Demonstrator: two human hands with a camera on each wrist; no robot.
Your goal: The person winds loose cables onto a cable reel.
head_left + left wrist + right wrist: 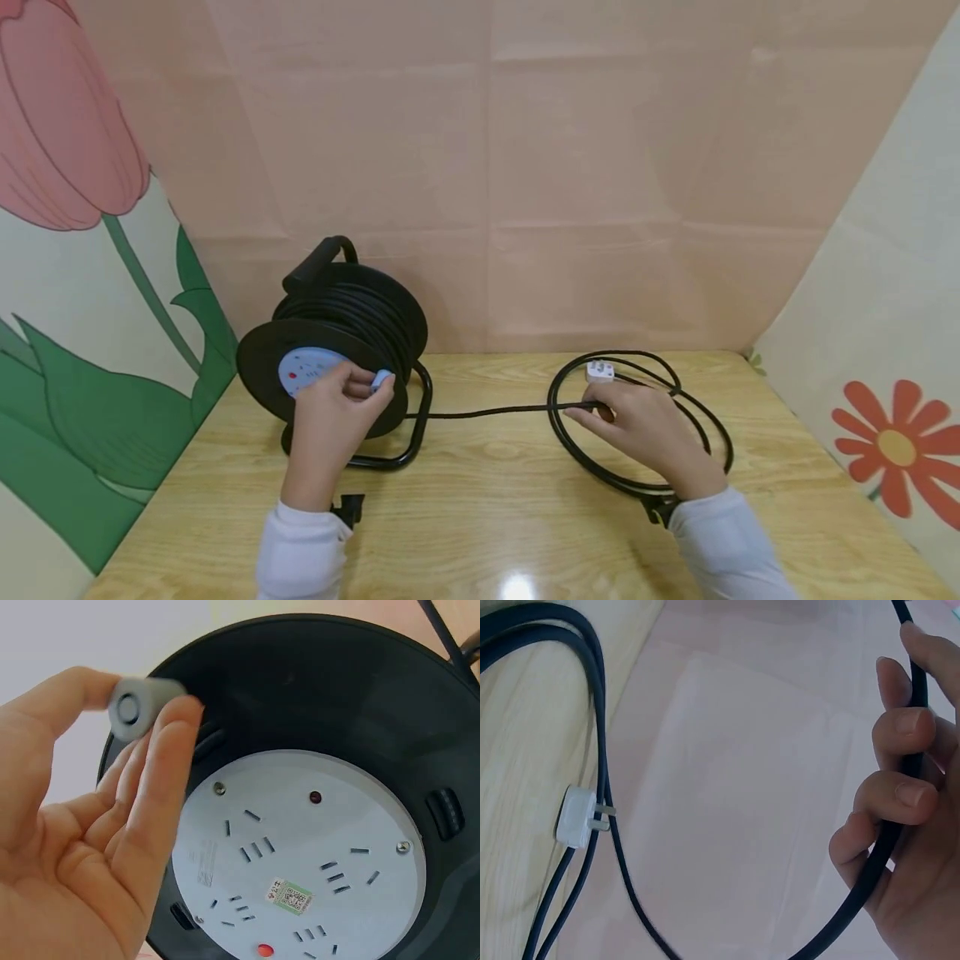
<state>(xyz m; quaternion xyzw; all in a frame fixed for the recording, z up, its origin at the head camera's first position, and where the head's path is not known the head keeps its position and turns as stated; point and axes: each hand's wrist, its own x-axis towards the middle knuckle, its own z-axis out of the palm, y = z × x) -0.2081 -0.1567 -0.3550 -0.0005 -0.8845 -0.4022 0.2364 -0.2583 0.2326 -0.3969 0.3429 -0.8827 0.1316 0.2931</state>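
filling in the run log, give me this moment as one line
left hand: pinches crank knob of cable reel | right hand: holds black cable | white plug: on table

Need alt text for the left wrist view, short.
A left hand pinches the pale grey knob on a black cable reel. The reel's round pale faceplate shows socket slots and a red light.

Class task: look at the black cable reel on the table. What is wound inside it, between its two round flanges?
Black cable is wound round the cable reel. The core beneath the windings is covered. The left hand pinches the crank knob; the right hand grips loose cable.
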